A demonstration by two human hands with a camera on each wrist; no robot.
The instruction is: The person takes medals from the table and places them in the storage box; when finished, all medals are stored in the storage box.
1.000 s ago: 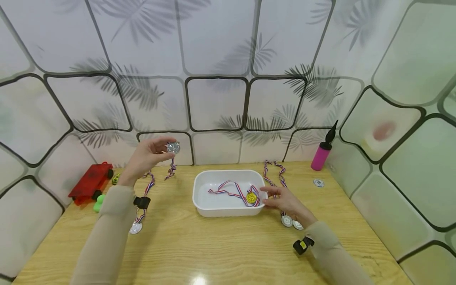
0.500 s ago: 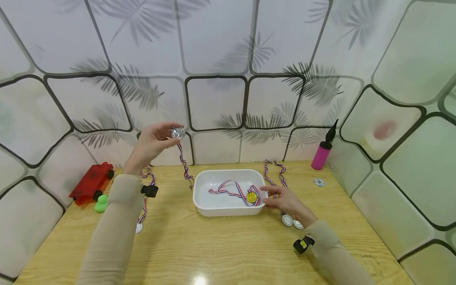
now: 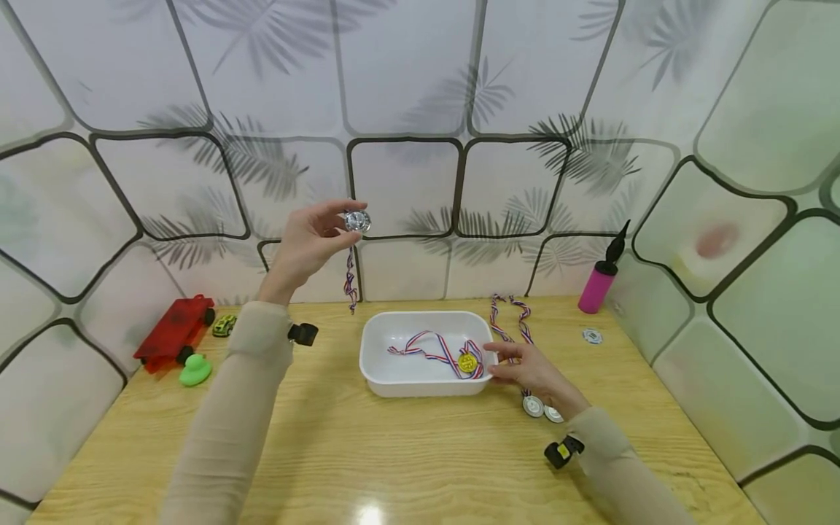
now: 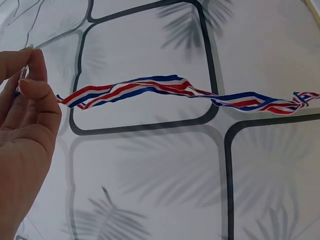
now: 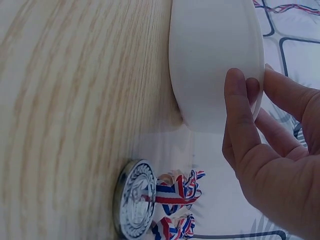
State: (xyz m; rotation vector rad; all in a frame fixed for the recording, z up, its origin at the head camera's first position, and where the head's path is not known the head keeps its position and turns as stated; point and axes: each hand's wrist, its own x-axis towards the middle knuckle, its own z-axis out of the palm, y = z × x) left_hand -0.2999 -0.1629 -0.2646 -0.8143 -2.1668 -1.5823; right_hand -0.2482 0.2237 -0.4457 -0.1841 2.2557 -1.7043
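Observation:
My left hand pinches a silver medal between thumb and fingers, above and behind the tray. Its striped red, white and blue ribbon dangles in the air, stretching across the left wrist view. At the right end of the white plastic tray, my right hand grips the rim, fingers against the outer wall in the right wrist view. Inside the tray lies a gold medal with its ribbon. Beside the right hand, silver medals lie on the table, partly hidden by it.
To the left are a red toy vehicle, a small yellow toy car and a green toy duck. A pink pump stands back right, near a round chip. A patterned wall backs the wooden table.
My left hand has risen and moved right with the silver medal, its ribbon swinging along. Its arm now hides the medal on the left of the table. The right hand stays at the tray.

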